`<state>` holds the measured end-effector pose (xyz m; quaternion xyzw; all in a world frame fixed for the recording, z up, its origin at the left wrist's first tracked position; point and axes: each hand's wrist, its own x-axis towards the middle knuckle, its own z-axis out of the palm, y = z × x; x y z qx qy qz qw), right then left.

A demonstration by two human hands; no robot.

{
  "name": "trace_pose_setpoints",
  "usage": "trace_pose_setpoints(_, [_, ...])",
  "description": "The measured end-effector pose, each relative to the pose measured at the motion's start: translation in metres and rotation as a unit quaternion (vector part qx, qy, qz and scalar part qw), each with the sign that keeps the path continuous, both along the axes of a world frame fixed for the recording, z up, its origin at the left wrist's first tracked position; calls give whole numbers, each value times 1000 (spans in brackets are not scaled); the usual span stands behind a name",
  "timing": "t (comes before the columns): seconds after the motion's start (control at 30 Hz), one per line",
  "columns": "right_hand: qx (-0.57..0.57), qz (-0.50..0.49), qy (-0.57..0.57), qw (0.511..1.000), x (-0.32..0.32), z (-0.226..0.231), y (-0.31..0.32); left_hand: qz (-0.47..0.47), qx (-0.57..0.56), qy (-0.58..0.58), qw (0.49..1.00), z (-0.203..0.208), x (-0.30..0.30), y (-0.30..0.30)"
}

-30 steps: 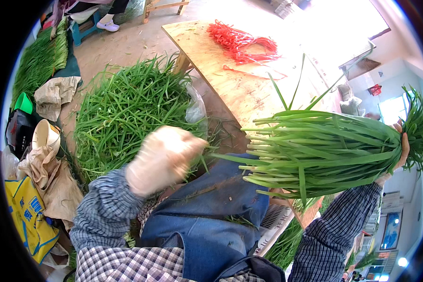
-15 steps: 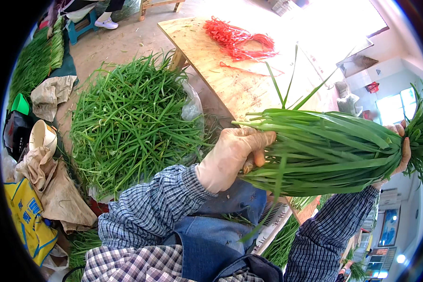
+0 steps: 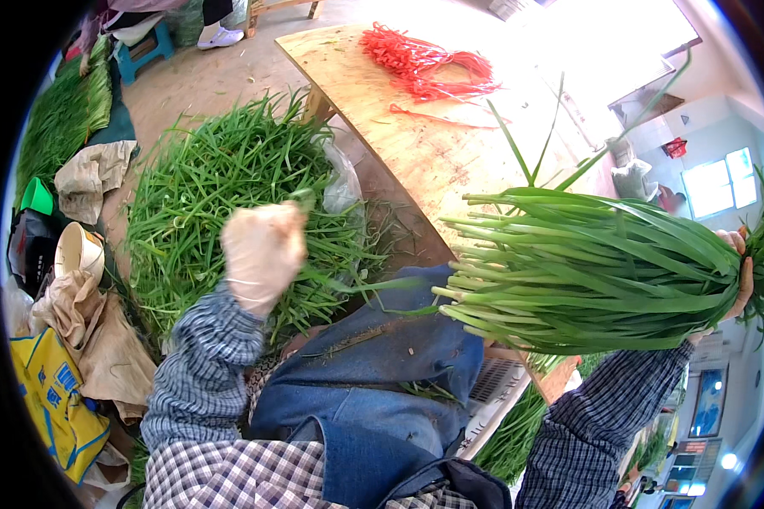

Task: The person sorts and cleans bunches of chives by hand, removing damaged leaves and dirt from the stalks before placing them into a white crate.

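Observation:
My right hand (image 3: 743,276) is wrapped round a thick bundle of garlic chives (image 3: 594,271) near its leafy end. The bundle lies level above my right forearm, its pale cut stems toward the middle. A few loose blades stick up out of it. My left hand (image 3: 266,254), in a thin pale glove, is closed in a fist, smeared by motion, over a big heap of loose green leaves (image 3: 221,204). A blurred chive leaf (image 3: 382,293) trails from this fist toward the stem ends, and a short green bit shows at its fingertips.
A wooden table (image 3: 348,76) with a tangle of red ties (image 3: 424,64) stands ahead. Sacking (image 3: 110,339), a yellow bag (image 3: 55,399) and a pale tub (image 3: 79,250) lie at left. A white crate (image 3: 497,399) sits by my knee. Another person's shoe (image 3: 221,38) shows far left.
My left hand has left the stem ends and swung left over the heap, a leaf trailing from it. The bundle stays in my right hand, its stems now in full view.

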<state>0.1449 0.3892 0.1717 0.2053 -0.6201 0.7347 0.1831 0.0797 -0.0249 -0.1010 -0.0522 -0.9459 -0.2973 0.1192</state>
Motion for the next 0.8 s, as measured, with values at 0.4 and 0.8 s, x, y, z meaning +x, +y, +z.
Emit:
trace_pose_setpoints(0.4, [3,27,0,1000,-11,-13,-28,-294,404,-269,823,68,36,93])
trace_pose_setpoints(0.8, [21,65,-8,998,-10,-9,-10,-273,309,155,898,46,27,71])
